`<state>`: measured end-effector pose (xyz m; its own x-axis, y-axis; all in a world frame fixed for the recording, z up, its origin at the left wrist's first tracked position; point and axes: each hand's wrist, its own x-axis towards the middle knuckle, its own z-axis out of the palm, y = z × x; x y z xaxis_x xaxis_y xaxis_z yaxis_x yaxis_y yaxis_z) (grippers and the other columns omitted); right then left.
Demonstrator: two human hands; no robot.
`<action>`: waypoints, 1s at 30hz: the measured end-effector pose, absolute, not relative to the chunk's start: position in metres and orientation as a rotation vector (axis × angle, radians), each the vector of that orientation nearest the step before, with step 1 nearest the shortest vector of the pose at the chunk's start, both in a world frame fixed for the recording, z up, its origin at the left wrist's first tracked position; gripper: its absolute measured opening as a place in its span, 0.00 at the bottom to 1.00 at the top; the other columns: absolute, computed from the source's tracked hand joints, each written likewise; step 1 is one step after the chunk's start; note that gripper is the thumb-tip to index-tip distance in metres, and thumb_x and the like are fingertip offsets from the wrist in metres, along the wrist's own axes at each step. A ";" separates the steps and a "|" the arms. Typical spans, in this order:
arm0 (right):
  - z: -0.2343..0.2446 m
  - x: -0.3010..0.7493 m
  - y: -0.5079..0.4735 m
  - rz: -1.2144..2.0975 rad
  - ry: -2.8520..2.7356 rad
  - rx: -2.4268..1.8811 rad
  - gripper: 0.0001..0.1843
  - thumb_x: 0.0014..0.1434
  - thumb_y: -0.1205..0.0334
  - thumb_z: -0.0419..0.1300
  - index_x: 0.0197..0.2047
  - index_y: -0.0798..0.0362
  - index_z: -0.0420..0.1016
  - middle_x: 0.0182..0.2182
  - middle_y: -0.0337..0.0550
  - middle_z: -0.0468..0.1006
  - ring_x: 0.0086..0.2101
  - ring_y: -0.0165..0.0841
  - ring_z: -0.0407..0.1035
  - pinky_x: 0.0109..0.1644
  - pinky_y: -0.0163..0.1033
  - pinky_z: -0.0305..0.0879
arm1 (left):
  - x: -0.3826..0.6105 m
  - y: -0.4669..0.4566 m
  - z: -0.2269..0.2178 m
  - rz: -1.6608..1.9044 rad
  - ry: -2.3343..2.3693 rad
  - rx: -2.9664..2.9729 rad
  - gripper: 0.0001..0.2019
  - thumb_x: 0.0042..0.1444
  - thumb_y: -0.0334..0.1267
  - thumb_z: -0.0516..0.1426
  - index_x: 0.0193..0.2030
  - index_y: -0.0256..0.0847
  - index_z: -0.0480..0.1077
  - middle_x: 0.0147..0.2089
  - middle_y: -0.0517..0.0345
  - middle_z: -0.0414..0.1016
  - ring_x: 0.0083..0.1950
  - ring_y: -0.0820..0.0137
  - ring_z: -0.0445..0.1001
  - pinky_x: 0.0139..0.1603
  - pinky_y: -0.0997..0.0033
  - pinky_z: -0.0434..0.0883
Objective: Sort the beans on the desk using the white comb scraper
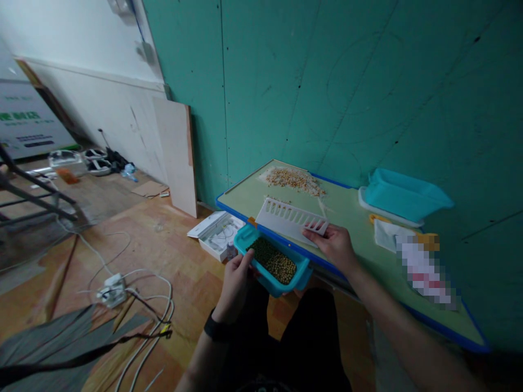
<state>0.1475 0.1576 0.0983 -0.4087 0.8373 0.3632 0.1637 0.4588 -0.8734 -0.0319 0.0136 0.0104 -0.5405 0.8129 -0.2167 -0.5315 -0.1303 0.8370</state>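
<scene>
Slotted strip in one hand, bean-filled container in the other, at the worktop's near edge.
The right hand [335,247] pinches one end of a white slotted strip [281,224], its grip closed between thumb and fingers, above the worktop [347,218]; whether the strip touches the surface I cannot tell. The left hand [237,273] has its grip closed on the near side of a blue container [301,271] – thumb at the rim – just below the edge, with green beans [262,249] and yellow beans [281,265] inside. A loose pile [292,178] lies farther back. Best handled, I judge, with the container level and close under the edge – and the strip gripped firmly, since an end hold could let it twist.
</scene>
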 end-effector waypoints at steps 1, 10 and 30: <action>0.097 0.147 0.156 0.968 -1.850 -0.843 0.12 0.49 0.49 0.71 0.32 0.48 0.83 0.33 0.43 0.85 0.36 0.44 0.79 0.43 0.47 0.76 | -0.032 0.014 0.008 1.812 1.174 0.363 0.24 0.42 0.57 0.70 0.19 0.40 0.67 0.17 0.62 0.68 0.20 0.74 0.66 0.23 0.75 0.65; 0.093 0.148 0.146 0.680 -1.948 -0.826 0.10 0.58 0.50 0.66 0.38 0.46 0.84 0.36 0.43 0.86 0.36 0.43 0.80 0.44 0.46 0.76 | -0.029 0.014 0.002 1.776 1.191 0.358 0.26 0.41 0.59 0.70 0.18 0.40 0.67 0.16 0.60 0.67 0.19 0.73 0.66 0.21 0.74 0.63; 0.111 0.063 0.103 -0.240 -2.711 -0.749 0.32 0.63 0.72 0.49 0.70 0.50 0.61 0.59 0.53 0.75 0.41 0.35 0.79 0.40 0.36 0.73 | -0.028 0.012 -0.007 1.749 1.175 0.327 0.28 0.38 0.60 0.71 0.19 0.38 0.66 0.16 0.64 0.67 0.19 0.76 0.65 0.22 0.76 0.63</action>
<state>0.0626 0.1033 0.1111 -0.8125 0.4700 0.3449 0.5234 0.8487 0.0764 -0.0277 0.0123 -0.0069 -0.4964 0.8238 -0.2738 -0.5647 -0.0669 0.8226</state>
